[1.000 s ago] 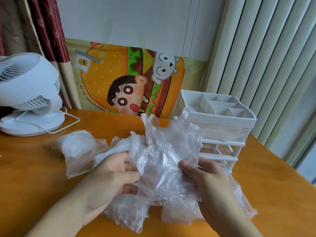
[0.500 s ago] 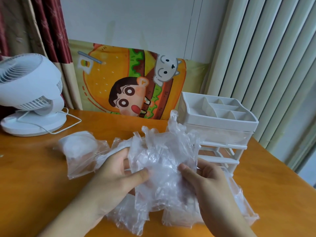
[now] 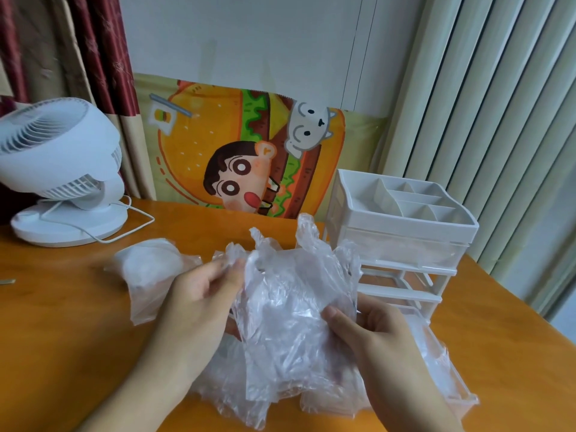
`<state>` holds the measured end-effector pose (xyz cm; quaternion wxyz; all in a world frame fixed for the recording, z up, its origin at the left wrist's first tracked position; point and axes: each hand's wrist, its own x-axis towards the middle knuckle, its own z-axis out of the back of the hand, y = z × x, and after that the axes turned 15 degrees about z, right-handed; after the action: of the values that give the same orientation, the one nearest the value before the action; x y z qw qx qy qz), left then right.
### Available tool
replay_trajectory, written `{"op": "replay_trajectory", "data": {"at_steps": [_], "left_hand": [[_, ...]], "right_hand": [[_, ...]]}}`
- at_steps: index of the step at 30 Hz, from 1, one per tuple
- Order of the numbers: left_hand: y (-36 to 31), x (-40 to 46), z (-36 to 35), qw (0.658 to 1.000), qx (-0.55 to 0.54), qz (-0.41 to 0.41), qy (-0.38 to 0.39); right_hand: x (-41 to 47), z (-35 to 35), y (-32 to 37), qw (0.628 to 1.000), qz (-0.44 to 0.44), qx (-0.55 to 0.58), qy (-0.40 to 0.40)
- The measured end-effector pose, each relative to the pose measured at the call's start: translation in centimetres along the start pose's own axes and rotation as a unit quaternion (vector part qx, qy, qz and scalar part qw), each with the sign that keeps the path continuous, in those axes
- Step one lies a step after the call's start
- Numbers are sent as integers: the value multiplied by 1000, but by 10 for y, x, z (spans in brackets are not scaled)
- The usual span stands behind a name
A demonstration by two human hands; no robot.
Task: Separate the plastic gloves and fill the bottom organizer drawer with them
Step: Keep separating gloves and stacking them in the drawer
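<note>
Both hands, left hand [image 3: 199, 302] & right hand [image 3: 378, 333], pinching glove wad [image 3: 296, 310], separating underway; bottom drawer [image 3: 448, 378] out, partly filled.

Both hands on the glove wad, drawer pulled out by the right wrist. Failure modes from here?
1. The left hand and right hand pinch one crumpled wad of clear gloves; layers look stuck, so several may come away together.
2. The pulled-out bottom drawer sits beside the right forearm; a sideways pull could knock it.
3. Loose gloves on the table near the front edge may slide off.
</note>
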<state>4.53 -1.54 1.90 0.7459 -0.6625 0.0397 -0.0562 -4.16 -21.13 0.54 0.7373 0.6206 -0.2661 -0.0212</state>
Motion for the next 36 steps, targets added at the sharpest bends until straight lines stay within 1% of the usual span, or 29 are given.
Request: {"op": "replay_trajectory", "data": {"at_steps": [2,3,4,6,8,11,13,18,22,23,25,27,29,31,33,36], "left_hand": [[4,3,0,998,-67,18,-2],[7,4,1,994,-96,43,-5],[7,6,1,990,-120,73,4],[5,9,2,980,-149,121,49],[5,10,2,984,-100,129,67],[8,7,0,995,31,73,63],[7,4,0,997,31,53,46],[4,9,6,998,-53,29,21],[3,9,6,996,-85,39,-1],[0,8,6,994,-100,49,2],[-2,8,8,989,-129,70,35],[-5,5,7,988,-98,86,84],[-4,2,4,990,-33,97,98],[-2,2,1,992,3,104,72],[-2,3,1,992,15,114,40],[0,7,6,994,3,111,2]], "right_hand": [[0,0,1,1000,1,1,0],[0,0,1,1000,2,2,-1],[0,0,1,1000,2,2,-3],[1,1,1,1000,5,-2,-8],[1,1,1,1000,9,-7,-7],[0,1,2,1000,9,-15,-2],[0,1,2,1000,9,-19,-3],[1,2,1,1000,8,-19,-18],[2,1,-1,1000,7,-17,-24],[2,2,-1,1000,7,-16,-25],[2,2,0,999,10,-18,-28],[1,3,0,999,15,-24,-26],[1,3,1,999,16,-26,-19],[1,3,0,999,16,-26,-15],[2,3,-1,999,16,-30,-16],[3,4,-3,999,18,-44,-12]]}}
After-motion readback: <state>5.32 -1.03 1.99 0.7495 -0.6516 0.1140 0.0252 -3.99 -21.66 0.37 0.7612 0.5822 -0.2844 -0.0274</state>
